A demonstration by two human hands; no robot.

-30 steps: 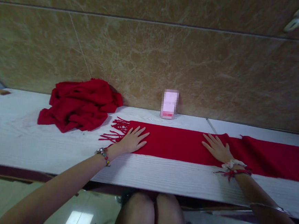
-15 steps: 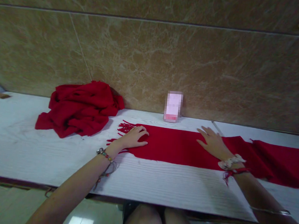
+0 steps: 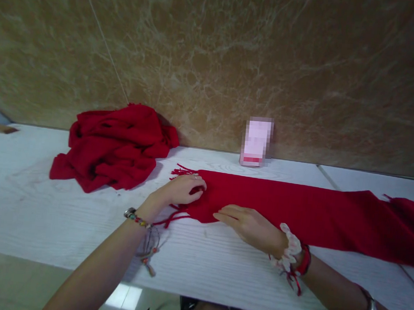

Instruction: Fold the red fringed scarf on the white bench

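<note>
A long red scarf (image 3: 282, 206) lies stretched across the white surface, with its fringed end on the left. My left hand (image 3: 187, 188) is at that end, fingers and thumb curled together on the cloth just inside the fringe. Its fingertips are partly hidden, but they look closed on the fabric. To the right of it, my right hand (image 3: 253, 227) rests over the scarf's near edge, fingers stretched out and pointing left. The right palm faces down and grips nothing that I can see.
A crumpled red cloth (image 3: 116, 150) lies heaped against the marbled wall (image 3: 214, 65) at left. A pink and white blurred box-like object (image 3: 257, 142) leans on the wall behind the scarf. The white surface (image 3: 89, 232) ends at a front edge above my knees.
My right hand has moved left and nearer to me, from the scarf's middle to its near edge by the left end. My left fingers have curled in. The view has shifted slightly.
</note>
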